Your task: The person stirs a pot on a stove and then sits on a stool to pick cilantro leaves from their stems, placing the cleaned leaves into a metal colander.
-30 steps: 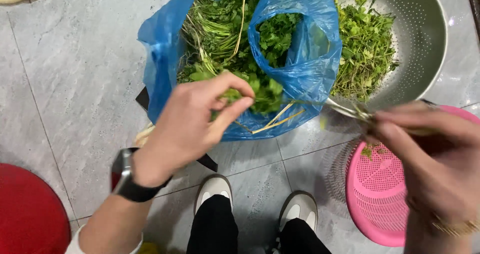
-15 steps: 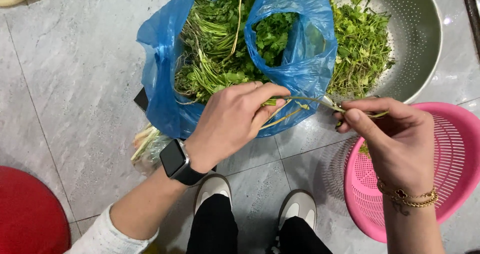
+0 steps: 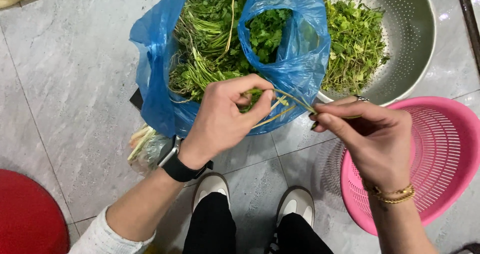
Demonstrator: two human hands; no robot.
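both hands' fingers (image 3: 260, 101) pinched on one herb stem (image 3: 292, 100), above grey floor tiles (image 3: 70, 84)

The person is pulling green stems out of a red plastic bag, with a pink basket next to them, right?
Not quite: the plastic bag is blue, not red, as the head view shows. Both hands, left and right, do pinch green stems, and the pink basket sits alongside.

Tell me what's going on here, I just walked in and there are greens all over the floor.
A person bends over a blue plastic bag full of leafy herbs. The left hand and right hand pinch the two ends of a thin herb stem between them. Loose greens lie in a metal colander; a pink basket sits under the right hand.
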